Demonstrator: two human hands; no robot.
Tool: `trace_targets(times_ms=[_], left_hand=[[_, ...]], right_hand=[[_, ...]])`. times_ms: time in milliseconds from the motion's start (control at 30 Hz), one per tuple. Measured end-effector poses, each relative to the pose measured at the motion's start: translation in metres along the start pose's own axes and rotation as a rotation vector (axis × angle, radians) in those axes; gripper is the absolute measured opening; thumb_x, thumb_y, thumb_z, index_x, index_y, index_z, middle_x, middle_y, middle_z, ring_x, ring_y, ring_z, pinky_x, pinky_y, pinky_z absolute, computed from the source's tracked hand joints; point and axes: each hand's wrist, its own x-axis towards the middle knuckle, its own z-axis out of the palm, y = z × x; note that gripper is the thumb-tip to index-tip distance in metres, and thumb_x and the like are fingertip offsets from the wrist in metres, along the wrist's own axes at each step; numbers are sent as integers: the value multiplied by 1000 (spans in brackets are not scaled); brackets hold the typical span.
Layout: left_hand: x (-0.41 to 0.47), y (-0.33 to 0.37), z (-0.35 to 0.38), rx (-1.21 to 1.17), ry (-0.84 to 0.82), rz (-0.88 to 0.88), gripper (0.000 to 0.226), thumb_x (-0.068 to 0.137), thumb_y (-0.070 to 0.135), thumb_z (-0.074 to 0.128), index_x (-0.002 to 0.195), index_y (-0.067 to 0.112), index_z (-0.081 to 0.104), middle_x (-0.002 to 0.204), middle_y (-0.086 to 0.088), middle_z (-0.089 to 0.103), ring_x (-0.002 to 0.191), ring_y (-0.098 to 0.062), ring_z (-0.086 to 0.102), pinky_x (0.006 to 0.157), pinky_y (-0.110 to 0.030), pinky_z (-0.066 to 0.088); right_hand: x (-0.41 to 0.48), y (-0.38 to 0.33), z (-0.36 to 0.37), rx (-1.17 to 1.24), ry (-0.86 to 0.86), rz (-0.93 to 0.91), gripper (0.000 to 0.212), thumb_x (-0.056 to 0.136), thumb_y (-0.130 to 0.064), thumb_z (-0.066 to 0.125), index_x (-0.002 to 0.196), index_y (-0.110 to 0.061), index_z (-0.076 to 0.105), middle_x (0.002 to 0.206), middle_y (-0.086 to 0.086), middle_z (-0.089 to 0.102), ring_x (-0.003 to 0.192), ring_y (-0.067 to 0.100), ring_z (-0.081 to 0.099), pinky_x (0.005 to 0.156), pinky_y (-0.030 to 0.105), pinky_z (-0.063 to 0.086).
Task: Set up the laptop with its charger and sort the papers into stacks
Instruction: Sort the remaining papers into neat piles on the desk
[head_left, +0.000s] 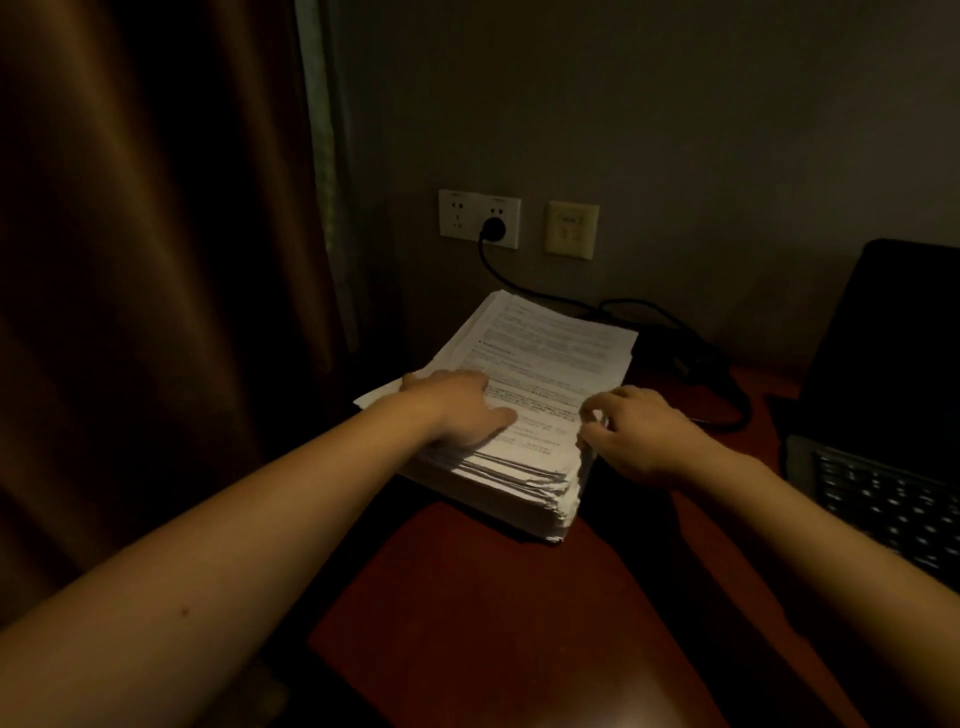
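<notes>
A thick stack of printed white papers (545, 353) lies on the dark red desk (493, 623), near its left edge. My left hand (462, 410) rests flat on the top sheet, fingers spread. My right hand (634, 431) is at the stack's right edge, fingertips curled on the sheet edges there. An open black laptop (883, 415) stands at the right, its screen dark, keyboard partly showing. A black charger plug (492, 227) sits in the white wall socket, and its cable (675, 332) runs along the desk behind the papers toward the laptop.
A brown curtain (156, 286) hangs at the left, close to the desk's edge. On the grey wall are a white double socket plate (457, 215) and a beige plate (570, 230). The room is dim.
</notes>
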Motion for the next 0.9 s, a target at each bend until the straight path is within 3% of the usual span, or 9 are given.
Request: trace_targets(times_ms=[133,233,433,633,800,900], left_hand=[[-8,43,6,48,-23,-104,79,94,67,31,155,16,32,163,-12,23,149,-38,12,115,-67,9],[-20,93,6,26,-9,6,77,96,67,32,154,16,36,164,-12,19,151,-38,5,114,-67,11],[-46,221,6,-34,-12,260,69,101,62,35,158,25,28,168,-6,14,155,-31,-2,121,-56,8],[-73,354,32,-109,64,567,61,100,62,39,149,26,47,159,-1,34,150,-24,21,116,-51,23],[-111,457,61,-142,102,695,51,98,57,48,136,25,60,147,0,49,138,-21,40,113,-45,37],[-130,509,74,-152,61,823,45,98,54,52,126,23,68,138,2,57,131,-20,48,109,-44,42]], right_hand=[[-28,36,-10,-122,32,61,60,100,-55,36,153,-29,30,163,7,20,151,29,9,118,52,20],[-58,82,-21,-151,25,160,65,99,-60,36,157,-32,22,166,5,9,153,30,0,121,55,12],[-136,187,-44,-195,45,376,64,97,-60,41,154,-33,29,166,4,9,153,30,2,121,54,12],[-225,289,-66,-182,57,546,60,97,-58,45,151,-30,38,165,5,16,152,31,7,120,55,17],[-302,363,-68,-179,97,696,55,97,-57,45,144,-28,48,153,6,39,142,30,28,113,52,31],[-352,403,-61,-163,96,825,51,96,-58,44,136,-29,53,144,4,46,135,28,35,111,54,32]])
